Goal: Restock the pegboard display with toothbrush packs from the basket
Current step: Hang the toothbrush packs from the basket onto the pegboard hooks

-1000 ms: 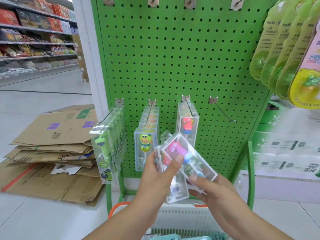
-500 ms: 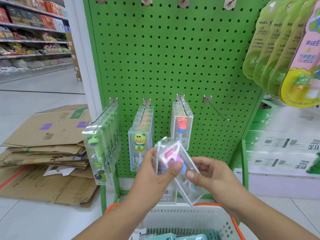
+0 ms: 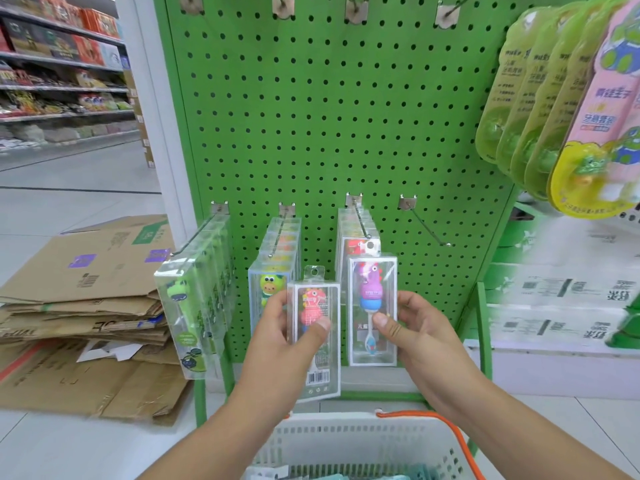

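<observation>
My left hand (image 3: 289, 332) grips a clear toothbrush pack with a red figure (image 3: 313, 355), held upright in front of the green pegboard (image 3: 346, 126). Beside it, my right hand (image 3: 414, 329) pinches a second clear pack with a purple figure (image 3: 372, 289), also upright, just below the third hook's stock. Three lower hooks carry packs: green ones (image 3: 194, 306), yellow-green ones (image 3: 273, 268), red ones (image 3: 356, 237). A fourth hook (image 3: 424, 223) is bare. The white basket (image 3: 363, 441) with an orange handle sits below my arms.
Flattened cardboard (image 3: 86, 306) lies stacked on the floor to the left. Green and pink blister packs (image 3: 561, 105) hang at upper right. White boxes (image 3: 561, 306) stand at right. Store shelves (image 3: 52, 74) line the far left aisle.
The two packs were held together and tilted; now they are separated, one in each hand, and both stand upright and higher in front of the pegboard.
</observation>
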